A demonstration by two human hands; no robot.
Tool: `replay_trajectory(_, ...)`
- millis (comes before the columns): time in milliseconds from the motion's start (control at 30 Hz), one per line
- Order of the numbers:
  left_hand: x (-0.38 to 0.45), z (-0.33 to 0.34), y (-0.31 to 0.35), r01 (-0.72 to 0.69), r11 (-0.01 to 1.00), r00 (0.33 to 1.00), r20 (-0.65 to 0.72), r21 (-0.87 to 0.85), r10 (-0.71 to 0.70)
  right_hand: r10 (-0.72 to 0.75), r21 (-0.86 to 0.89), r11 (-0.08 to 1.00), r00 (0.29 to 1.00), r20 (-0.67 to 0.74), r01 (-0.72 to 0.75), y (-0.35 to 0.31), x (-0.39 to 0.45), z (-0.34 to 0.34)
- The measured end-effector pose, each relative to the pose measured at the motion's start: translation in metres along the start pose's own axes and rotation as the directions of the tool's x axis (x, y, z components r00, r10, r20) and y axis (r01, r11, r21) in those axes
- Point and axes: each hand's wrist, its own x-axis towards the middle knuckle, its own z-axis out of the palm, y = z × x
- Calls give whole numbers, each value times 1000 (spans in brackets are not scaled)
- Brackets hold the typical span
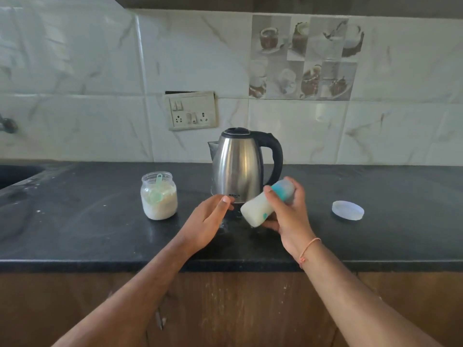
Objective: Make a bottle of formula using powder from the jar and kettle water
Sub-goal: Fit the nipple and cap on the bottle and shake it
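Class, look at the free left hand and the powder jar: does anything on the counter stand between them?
Nothing visible does. Bare black counter lies between the left hand and the open jar; the kettle stands behind.

The kettle is standing mid-counter just behind both hands, blocking any reach straight back to the wall. The open jar is sitting left of it with bare counter lying between them, and the lid is lying well apart to the right with bare counter around it.
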Motion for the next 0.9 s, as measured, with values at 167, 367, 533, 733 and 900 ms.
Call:
replay_trajectory(167,-1,0,1,2,999,1000,0,-42,-2,-82,97,991,989,-119,94,2,1,2)
replay_trajectory(367,-1,1,2,12,999,1000,-11,-36,-12,-75,332,923,939,-336,193,7,16,-6)
replay_trajectory(533,-1,1,2,10,999,1000,1,-35,-10,58,36,998,997,42,-59,5,-1,2)
replay_trajectory(733,-2,1,5,22,998,1000,12,-54,-21,-70,125,989,995,-68,78,9,-7,6)
replay_trajectory(900,-3,2,3,12,998,999,-33,-60,-14,-84,310,930,934,-347,199,9,3,2)
